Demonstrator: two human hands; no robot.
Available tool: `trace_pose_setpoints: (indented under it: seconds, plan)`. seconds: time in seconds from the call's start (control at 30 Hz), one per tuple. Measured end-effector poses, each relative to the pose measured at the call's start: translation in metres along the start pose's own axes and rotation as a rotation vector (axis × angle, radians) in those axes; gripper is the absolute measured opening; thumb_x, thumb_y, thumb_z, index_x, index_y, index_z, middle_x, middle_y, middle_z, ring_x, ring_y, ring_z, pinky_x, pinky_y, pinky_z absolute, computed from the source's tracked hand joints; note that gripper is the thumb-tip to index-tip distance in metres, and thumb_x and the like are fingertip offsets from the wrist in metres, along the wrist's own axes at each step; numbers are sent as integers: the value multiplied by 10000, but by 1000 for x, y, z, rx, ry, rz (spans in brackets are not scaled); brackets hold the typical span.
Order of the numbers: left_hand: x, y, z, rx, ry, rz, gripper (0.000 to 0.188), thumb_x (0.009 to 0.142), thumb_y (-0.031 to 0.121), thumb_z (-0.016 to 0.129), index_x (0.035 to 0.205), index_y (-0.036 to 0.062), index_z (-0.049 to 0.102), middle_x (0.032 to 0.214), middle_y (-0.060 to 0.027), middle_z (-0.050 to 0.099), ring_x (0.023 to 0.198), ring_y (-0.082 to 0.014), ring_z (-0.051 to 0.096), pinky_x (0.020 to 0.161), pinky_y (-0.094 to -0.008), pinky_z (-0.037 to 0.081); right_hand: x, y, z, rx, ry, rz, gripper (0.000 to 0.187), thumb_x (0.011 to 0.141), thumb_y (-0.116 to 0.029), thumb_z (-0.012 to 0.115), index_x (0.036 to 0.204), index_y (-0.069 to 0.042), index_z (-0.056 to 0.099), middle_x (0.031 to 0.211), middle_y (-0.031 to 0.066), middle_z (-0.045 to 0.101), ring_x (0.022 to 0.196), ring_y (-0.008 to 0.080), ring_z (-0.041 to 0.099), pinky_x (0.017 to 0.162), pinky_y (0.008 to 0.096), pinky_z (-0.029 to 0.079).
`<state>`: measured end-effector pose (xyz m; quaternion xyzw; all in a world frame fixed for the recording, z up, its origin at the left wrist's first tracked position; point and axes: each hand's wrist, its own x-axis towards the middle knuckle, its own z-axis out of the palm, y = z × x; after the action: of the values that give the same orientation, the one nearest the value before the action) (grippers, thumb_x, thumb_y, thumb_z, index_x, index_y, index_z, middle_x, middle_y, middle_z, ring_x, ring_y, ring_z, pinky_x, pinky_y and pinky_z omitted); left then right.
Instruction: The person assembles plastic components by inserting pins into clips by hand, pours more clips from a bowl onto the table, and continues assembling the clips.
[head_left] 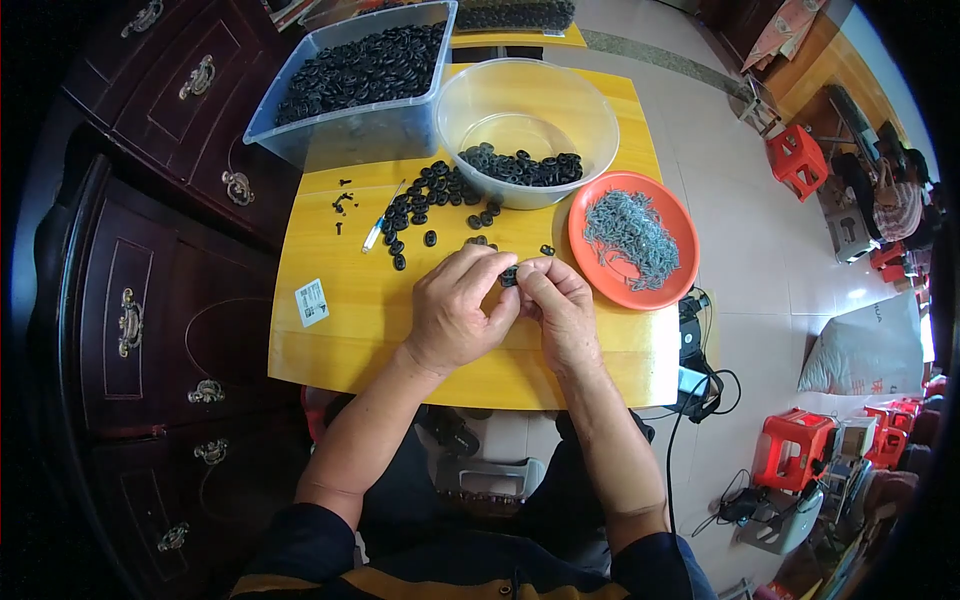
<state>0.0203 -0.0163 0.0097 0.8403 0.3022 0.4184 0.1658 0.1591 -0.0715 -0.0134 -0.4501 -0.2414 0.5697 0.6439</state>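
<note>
Over the yellow table (350,345), my left hand (462,305) pinches a small black oval part (509,276) between thumb and index finger. My right hand (562,310) meets it from the other side, fingertips pressed together close to the part; whether they hold something tiny as well is hidden. Just beyond my hands lie loose black oval parts (430,239), scattered in a pile. A clear round bowl (600,120) behind them holds more of these. At the right, a red-orange plate (684,215) carries a heap of small grey metal pieces (640,245).
A clear bin (370,140) full of black parts stands at the far left. A thin blue-and-white tool (375,233), several tiny black bits (342,204) and a white label (311,302) lie on the left side. Dark drawers (190,300) border the table. Red stools (795,450) stand at right.
</note>
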Motion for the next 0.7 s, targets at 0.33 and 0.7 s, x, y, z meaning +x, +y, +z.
trace_pose_setpoints:
  seconds: [0.33, 0.7]
  plan:
    - [0, 0, 1, 42, 9, 6, 338, 744, 2, 730, 1078, 21, 681, 991, -138, 682, 882, -311, 692, 761, -375, 567, 1, 2, -1, 49, 4, 1, 82, 969, -156, 650, 915, -95, 651, 773, -57, 578, 676, 41, 505, 645, 220, 449]
    - [0, -3, -4, 105, -51, 51, 279, 795, 19, 721, 1071, 21, 682, 976, -131, 690, 874, -311, 694, 755, -386, 566, 1, 2, 1, -25, 23, -17, 95, 962, -171, 664, 914, -89, 662, 797, -46, 624, 673, 47, 534, 642, 219, 447]
